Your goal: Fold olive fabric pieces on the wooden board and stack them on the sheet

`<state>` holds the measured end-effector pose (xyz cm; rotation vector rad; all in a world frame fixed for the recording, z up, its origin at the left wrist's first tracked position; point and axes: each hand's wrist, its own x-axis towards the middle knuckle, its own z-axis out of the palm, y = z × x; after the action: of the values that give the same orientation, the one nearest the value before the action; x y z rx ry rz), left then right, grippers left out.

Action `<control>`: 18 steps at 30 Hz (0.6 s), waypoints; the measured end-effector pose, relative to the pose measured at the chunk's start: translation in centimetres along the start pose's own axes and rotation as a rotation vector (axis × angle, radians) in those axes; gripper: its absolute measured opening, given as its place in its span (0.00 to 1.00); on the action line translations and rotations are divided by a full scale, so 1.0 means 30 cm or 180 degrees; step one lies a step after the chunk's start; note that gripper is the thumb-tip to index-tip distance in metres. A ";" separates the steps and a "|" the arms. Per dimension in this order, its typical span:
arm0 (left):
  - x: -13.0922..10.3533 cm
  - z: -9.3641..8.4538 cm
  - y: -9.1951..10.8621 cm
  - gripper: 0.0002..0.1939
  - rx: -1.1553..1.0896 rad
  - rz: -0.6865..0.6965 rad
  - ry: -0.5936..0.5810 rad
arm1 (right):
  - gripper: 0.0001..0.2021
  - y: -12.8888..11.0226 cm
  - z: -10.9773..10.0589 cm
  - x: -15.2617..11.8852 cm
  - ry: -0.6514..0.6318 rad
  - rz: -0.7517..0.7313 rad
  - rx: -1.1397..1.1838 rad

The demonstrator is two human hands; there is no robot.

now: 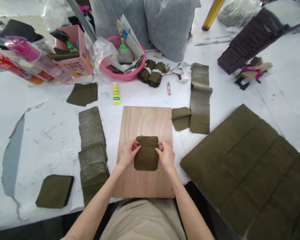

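Note:
An olive fabric pocket piece point(146, 156) with clipped lower corners lies over a plywood board point(147, 185) in front of me. My left hand point(128, 152) pinches its upper left edge between thumb and fingers. At the opposite edge, my right hand point(166, 154) pinches the upper right side the same way. A fold line runs across the piece near its top. Just beyond the board's right edge lies a folded olive piece point(181, 119), beside a fanned row of olive strips point(200, 100). Another fanned stack point(91, 133) lies left of the board.
A neat stack of olive pieces point(54, 191) sits at the front left. Large olive panels point(247, 166) cover the right side. Behind the board are a yellow glue tube point(116, 93), thread snips point(168, 88), rolled olive bundles point(156, 75) and a pink basket point(127, 76).

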<state>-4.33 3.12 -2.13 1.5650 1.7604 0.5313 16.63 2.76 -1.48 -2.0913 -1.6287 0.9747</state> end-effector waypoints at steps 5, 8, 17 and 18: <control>-0.004 0.001 0.005 0.07 0.0088 0.0113 0.0026 | 0.02 0.000 0.002 0.001 -0.0031 -0.0061 -0.0076; -0.010 -0.001 0.015 0.06 0.0305 0.0320 0.0030 | 0.03 -0.003 0.003 -0.005 0.0028 -0.0170 -0.0161; 0.027 -0.020 0.054 0.17 0.1376 0.1358 -0.0456 | 0.05 0.019 -0.005 -0.046 0.0021 -0.0437 0.0179; 0.036 -0.025 0.055 0.17 0.1425 0.1466 -0.0540 | 0.05 0.023 -0.005 -0.050 0.0023 -0.0463 0.0227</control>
<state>-3.77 4.59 -0.73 2.2817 1.4512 0.2071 17.05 1.17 -1.31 -1.8986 -1.6903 0.9614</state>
